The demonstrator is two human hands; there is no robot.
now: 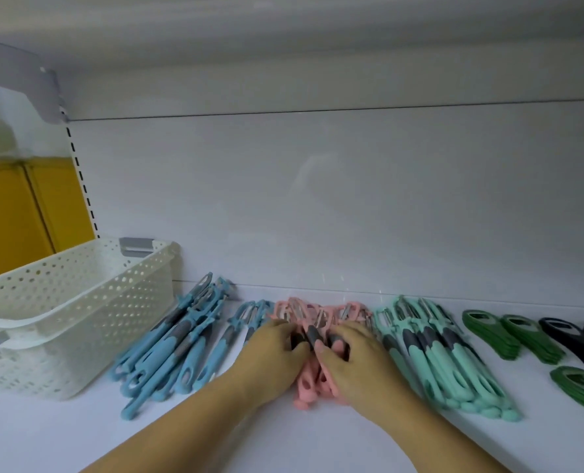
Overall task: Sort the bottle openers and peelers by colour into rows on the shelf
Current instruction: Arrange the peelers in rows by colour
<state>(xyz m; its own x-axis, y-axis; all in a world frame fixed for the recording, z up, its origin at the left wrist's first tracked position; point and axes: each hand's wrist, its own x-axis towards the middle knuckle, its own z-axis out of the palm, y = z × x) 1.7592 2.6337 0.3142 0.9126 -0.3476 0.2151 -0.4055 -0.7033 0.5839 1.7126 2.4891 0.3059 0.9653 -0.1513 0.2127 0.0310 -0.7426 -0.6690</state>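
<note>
Taking the bunch of pink plastic peelers with grey grips [312, 377] at the middle of the white shelf [62, 435] as the landmark: far to its left stands a white perforated plastic basket [79, 312], and just beside its left edge lies a loose row of blue plastic peelers with grey grips [178, 349], somewhat splayed.

Both hands sit on the pink bunch itself. The left hand [271, 346] covers its left half with fingers curled down onto the grips; the right hand [346, 351] covers its right half, fingers bent and closed over the handles. They are pressing or gathering the bunch rather than lifting it, as far as can be judged. The peelers' long axes run front to back, blades toward the rear wall, handle ends toward the person and showing between the two wrists. Neither hand is nearer; the bunch lies directly under both.

Touching the landmark's right side is a tidier row of mint-green peelers [447, 363]. Farther right lie dark green flat bottle openers [508, 336], then black ones [570, 339] at the frame edge.

The next move likely calls for squaring the pink handles together.
</note>
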